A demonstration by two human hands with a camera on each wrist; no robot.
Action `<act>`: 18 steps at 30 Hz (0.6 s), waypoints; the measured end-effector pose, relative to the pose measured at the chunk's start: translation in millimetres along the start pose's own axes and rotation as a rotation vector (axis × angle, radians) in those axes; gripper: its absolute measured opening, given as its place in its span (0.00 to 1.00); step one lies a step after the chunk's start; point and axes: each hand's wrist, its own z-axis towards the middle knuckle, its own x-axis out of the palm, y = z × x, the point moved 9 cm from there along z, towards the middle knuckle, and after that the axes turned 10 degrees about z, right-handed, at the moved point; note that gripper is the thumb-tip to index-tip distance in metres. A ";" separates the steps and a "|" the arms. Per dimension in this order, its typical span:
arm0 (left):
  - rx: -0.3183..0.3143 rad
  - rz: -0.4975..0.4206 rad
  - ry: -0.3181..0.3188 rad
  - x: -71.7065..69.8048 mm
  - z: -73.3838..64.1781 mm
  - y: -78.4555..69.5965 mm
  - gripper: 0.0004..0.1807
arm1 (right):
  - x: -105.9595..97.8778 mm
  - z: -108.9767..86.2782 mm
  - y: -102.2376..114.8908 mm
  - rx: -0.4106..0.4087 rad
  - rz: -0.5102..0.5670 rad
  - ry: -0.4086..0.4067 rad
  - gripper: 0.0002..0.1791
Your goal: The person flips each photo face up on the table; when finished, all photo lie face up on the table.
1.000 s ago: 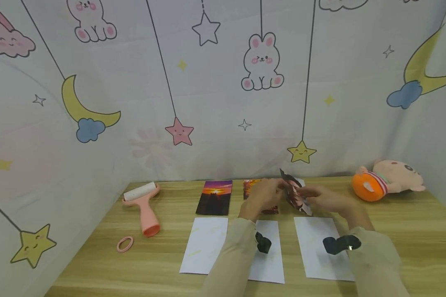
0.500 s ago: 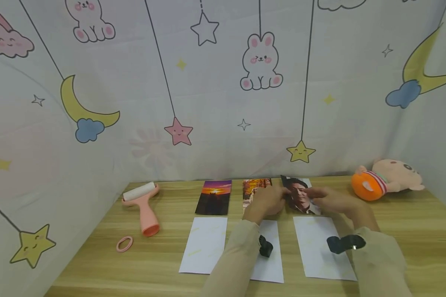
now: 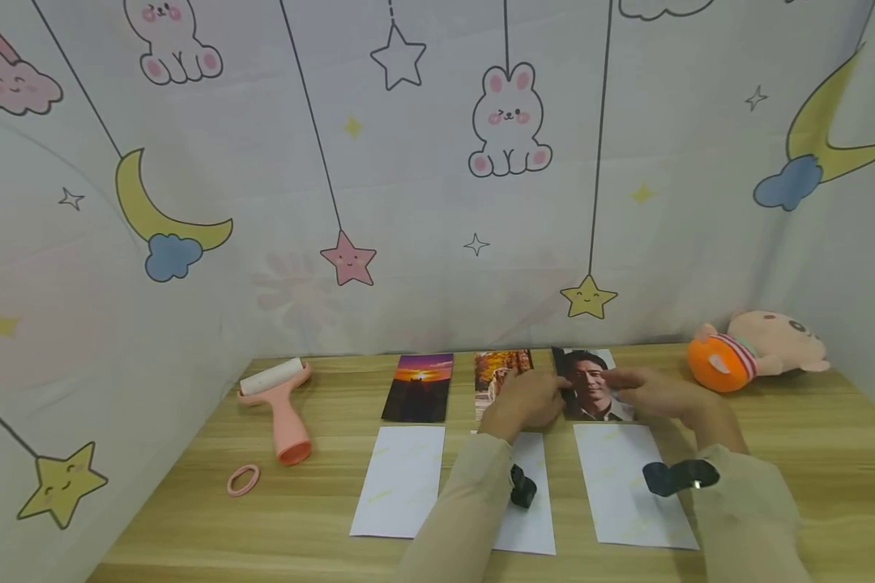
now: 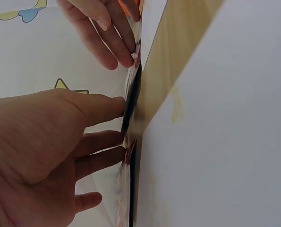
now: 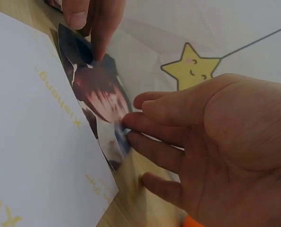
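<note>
A portrait photo print lies at the back of the table, right of the middle. My left hand touches its left edge with extended fingers, and its forearm partly hides an autumn-coloured photo. Over the portrait's right side is my right hand; in the right wrist view its loosely straight fingers meet the edge of the print. Farther left lies a sunset photo. White sheets of paper lie in front of the photos, one partly under my left forearm.
A pink-handled roller and a pink ring lie on the left of the table. At the back right is a plush toy in orange. A patterned white curtain hangs behind the table's back edge.
The portrait photo, earlier lifted and bent between both hands, has come down flat on the table. My fingers have loosened from it and now rest at its sides.
</note>
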 end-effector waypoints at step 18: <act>0.051 -0.004 0.019 2.1 -0.4 -2.5 0.21 | -1.3 0.5 -0.7 0.031 -0.016 -0.018 0.28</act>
